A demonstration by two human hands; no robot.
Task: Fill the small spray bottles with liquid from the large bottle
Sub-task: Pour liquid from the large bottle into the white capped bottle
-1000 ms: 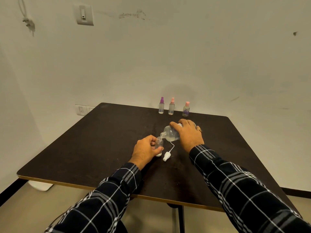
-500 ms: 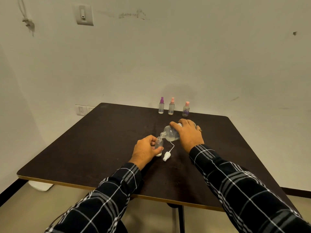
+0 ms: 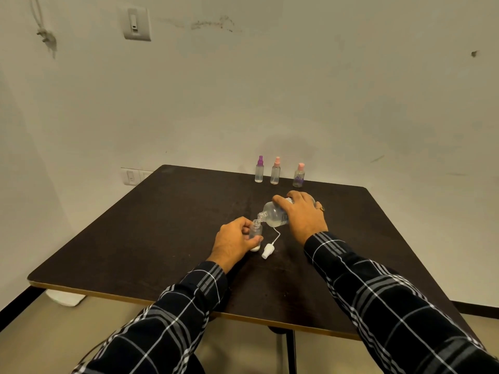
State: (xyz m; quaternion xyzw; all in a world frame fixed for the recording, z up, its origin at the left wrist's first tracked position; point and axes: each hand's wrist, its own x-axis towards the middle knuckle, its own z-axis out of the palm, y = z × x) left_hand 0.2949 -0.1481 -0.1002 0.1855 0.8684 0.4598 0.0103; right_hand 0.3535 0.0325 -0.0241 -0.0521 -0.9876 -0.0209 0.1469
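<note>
Small open spray bottle [image 3: 255,231] stood upright mid-table, left hand [image 3: 234,242] wrapped around it, fingers closed on its body. Large bottle [image 3: 274,215] at its 1 o'clock was tipped neck-down, mouth at the small bottle's opening; right hand [image 3: 302,215] gripped it from above. White spray head [image 3: 267,250] with tube lay at 5 o'clock. Three capped spray bottles [image 3: 275,171] stood at 12 o'clock by the dark table [image 3: 162,238] far edge.

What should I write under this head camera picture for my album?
Right hand tips the large bottle into a small open bottle held by the left hand.
</note>
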